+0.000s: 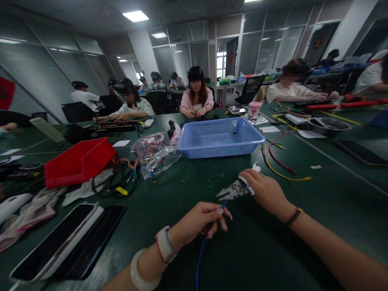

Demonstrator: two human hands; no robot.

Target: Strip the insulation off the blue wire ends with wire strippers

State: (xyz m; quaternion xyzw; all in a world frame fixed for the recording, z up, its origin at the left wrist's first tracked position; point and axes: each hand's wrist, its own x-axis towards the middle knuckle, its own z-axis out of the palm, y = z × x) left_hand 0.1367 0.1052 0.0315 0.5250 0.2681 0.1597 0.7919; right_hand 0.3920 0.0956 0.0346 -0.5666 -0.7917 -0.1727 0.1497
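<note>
My left hand (209, 220) pinches a blue wire (200, 258) near its upper end, between thumb and fingers. The rest of the wire hangs down past the lower edge of the view. In my right hand (266, 194) is a pair of wire strippers (233, 190), its handles wrapped in something white and mostly covered by my fingers. The metal jaws point left, and the wire's tip meets them just above my left fingertips. Whether the jaws have closed on the wire is too small to tell.
A blue plastic basket (221, 151) stands ahead, beside a clear bag of wires (154, 153). To the left are a red bin (79, 161) and phones (57, 238). Red and yellow wires (277, 173) lie right. Several people sit across the green table (333, 210).
</note>
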